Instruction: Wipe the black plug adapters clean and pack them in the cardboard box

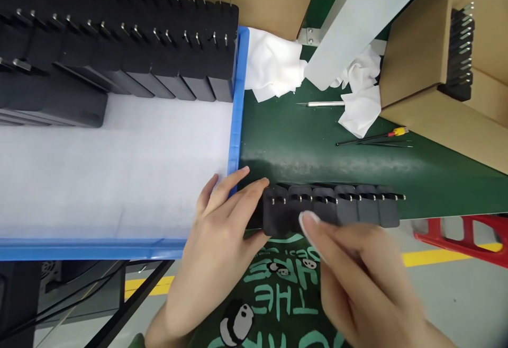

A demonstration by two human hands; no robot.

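A row of several black power adapters (359, 213), metal prongs up, stands at the near edge of the green bench. At the row's left end, my left hand (226, 226) is closed around the end adapter, thumb on the near side and forefinger on the far side. My right hand (357, 274) is held over the near side of the row with its fingers bent together. Something whitish shows at its leading fingertip; I cannot make out what it is. Many more black adapters (190, 56) stand in rows in a blue-rimmed tray (130, 178) at the left.
White cloths (273, 64) and a thin pen-like tool (325, 104) lie on the green bench (293, 136). Beyond them are a cable with a yellow plug (398, 132), a grey post (365, 14) and a cardboard box (420, 46) holding adapters. A red frame (468, 234) stands right.
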